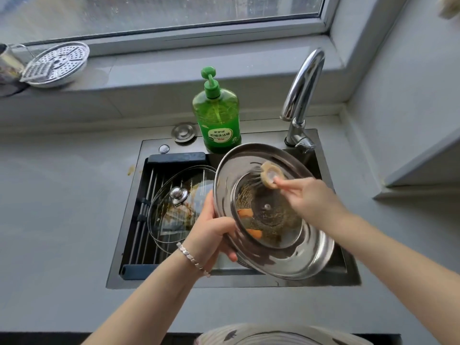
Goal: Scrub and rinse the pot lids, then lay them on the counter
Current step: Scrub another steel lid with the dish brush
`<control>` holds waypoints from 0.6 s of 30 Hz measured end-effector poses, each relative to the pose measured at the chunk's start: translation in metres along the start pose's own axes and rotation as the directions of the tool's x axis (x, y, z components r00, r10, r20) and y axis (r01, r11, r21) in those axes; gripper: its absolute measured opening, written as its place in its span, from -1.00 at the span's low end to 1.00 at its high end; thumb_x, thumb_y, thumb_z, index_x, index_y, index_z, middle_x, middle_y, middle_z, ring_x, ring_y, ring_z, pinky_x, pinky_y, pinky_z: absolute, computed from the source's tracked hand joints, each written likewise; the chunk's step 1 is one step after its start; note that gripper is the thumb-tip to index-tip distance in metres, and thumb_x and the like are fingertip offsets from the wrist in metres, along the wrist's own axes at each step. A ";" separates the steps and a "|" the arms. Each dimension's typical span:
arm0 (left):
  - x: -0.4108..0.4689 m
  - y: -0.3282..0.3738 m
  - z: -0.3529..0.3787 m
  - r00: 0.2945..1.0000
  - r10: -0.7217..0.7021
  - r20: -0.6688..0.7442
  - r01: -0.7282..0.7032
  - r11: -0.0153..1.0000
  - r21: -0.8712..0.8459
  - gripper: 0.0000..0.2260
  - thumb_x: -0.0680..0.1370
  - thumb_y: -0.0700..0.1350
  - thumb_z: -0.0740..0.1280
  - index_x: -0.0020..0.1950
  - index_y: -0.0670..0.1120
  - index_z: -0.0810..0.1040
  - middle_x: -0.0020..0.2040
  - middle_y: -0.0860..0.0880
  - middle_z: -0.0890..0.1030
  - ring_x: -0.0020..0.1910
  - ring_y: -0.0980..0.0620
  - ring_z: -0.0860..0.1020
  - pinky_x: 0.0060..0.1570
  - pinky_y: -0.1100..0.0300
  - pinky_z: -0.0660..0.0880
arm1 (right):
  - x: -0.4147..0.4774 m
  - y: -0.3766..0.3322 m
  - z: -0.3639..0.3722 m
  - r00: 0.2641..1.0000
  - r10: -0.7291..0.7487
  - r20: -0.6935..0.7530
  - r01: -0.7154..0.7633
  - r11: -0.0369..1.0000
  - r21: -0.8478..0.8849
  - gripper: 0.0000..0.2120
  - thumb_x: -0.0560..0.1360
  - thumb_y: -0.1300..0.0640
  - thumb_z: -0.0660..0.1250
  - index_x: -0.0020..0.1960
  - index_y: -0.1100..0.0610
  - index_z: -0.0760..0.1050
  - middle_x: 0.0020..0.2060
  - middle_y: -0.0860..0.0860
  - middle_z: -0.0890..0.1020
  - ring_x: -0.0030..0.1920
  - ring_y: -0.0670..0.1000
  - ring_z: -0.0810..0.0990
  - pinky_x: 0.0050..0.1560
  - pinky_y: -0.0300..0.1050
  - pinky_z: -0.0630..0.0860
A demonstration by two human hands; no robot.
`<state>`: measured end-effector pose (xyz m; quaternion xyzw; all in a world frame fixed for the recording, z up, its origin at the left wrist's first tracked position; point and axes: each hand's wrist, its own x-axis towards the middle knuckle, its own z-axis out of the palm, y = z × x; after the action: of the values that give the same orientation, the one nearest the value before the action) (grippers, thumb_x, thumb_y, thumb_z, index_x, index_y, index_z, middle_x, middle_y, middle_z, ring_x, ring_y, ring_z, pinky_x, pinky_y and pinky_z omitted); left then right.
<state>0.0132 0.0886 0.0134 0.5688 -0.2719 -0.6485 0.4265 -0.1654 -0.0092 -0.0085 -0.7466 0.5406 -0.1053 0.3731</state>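
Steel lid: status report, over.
Left hand grips steel lid by its rim, tilted over sink. Right hand holds brush on its inner face. Glass lid soiled on sink rack; nothing blocking.

Green pump bottle [216, 113], front label [220, 136] reads "柠檬洗洁精", smaller print above and below too small to read

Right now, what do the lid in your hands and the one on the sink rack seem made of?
Held shiny round lid: likely polished steel, mirror-like reflections; centre apparently glass. Transparent lid on rack: likely glass, rack bars show through.
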 end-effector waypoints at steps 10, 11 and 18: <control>0.002 0.006 0.001 1.000 0.016 0.017 -0.018 0.996 0.087 -0.39 0.23 -0.31 0.21 0.28 -0.03 0.28 -0.21 -0.15 0.53 -0.56 0.04 0.53 -0.71 0.33 0.34 | 0.001 -0.004 0.003 0.999 0.011 -0.042 -0.009 0.998 0.058 -0.70 0.57 0.13 0.21 0.28 -0.07 0.48 -0.10 0.00 0.67 -0.27 0.00 0.54 -0.27 -0.11 0.47; 0.002 0.006 0.003 1.000 0.022 0.014 -0.024 0.995 0.100 -0.40 0.23 -0.30 0.21 0.27 -0.04 0.28 -0.22 -0.14 0.52 -0.58 0.05 0.52 -0.71 0.34 0.34 | 0.002 -0.004 0.003 0.998 0.023 -0.052 -0.021 0.999 0.036 -0.69 0.57 0.12 0.20 0.28 -0.07 0.47 -0.08 -0.01 0.67 -0.26 -0.05 0.54 -0.28 -0.16 0.46; 0.002 0.005 -0.001 1.000 0.004 0.002 -0.004 0.996 0.089 -0.37 0.24 -0.31 0.22 0.31 -0.07 0.27 -0.19 -0.15 0.56 -0.55 0.03 0.53 -0.70 0.34 0.35 | -0.005 0.001 0.004 1.000 -0.019 0.001 0.019 1.000 0.006 -0.71 0.58 0.10 0.20 0.27 -0.08 0.49 -0.23 -0.09 0.61 -0.40 -0.08 0.46 -0.39 -0.21 0.39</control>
<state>0.0157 0.0842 0.0165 0.5861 -0.3020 -0.6354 0.4019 -0.1657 -0.0030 -0.0104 -0.7506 0.5331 -0.1100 0.3746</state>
